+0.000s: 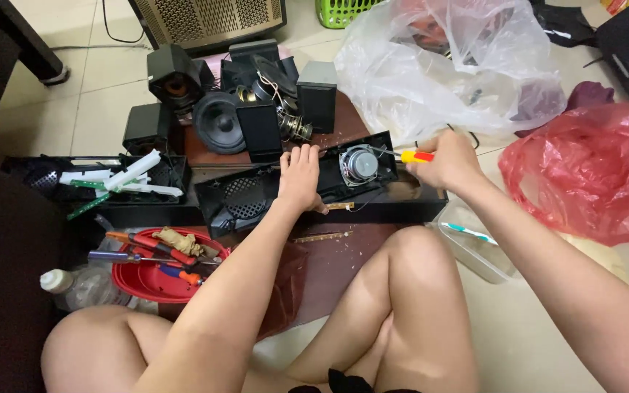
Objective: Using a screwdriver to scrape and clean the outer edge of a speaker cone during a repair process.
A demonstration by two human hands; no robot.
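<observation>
A long black speaker housing (307, 193) lies on the floor beyond the knees, stiff and probably light, best steadied by its top edge. The left hand (300, 178) presses there, fingers curled over it. The right hand (449, 161) grips a yellow-and-red screwdriver (415, 156) at the small, fragile speaker driver (359, 164).

clear plastic bag (431, 65) upper centre, red plastic bag (591, 171) right

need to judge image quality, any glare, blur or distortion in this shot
Head view: even indoor light, soft shadows; mild glare on the clear plastic bag and floor tiles; wide-angle stretch at the edges; right hand with screwdriver and left hand stay reasonably sharp.
</observation>
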